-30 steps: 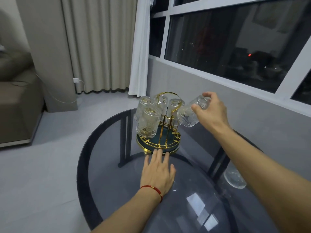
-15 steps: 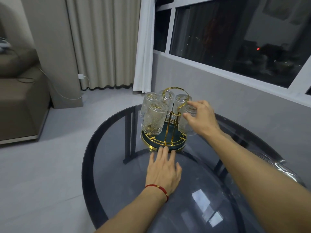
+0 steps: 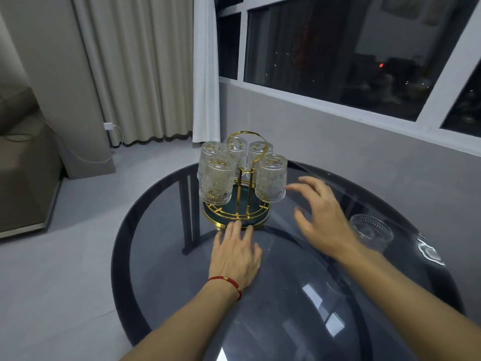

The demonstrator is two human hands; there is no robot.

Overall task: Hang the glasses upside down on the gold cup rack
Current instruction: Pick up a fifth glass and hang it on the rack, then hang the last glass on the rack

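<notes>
The gold cup rack (image 3: 235, 204) is seated on the round dark glass table (image 3: 161, 256), toward its far side. Five embossed clear glasses are hung upside down on the rack: a front-left glass (image 3: 216, 184), a front-right glass (image 3: 271, 178), and three behind, namely a rear-left glass (image 3: 208, 155), a rear-centre glass (image 3: 237, 149) and a rear-right glass (image 3: 260, 149). The left hand (image 3: 235, 256) is laid flat on the tabletop, fingers extended, with the fingertips at the rim of the rack base; contact with the rim cannot be confirmed. A red string bracelet (image 3: 226, 282) is worn on that wrist. The right hand (image 3: 322, 217) is held spread and empty just beside the front-right glass, apart from it. A further glass (image 3: 371, 231) is stood upright on the table, right of that hand.
</notes>
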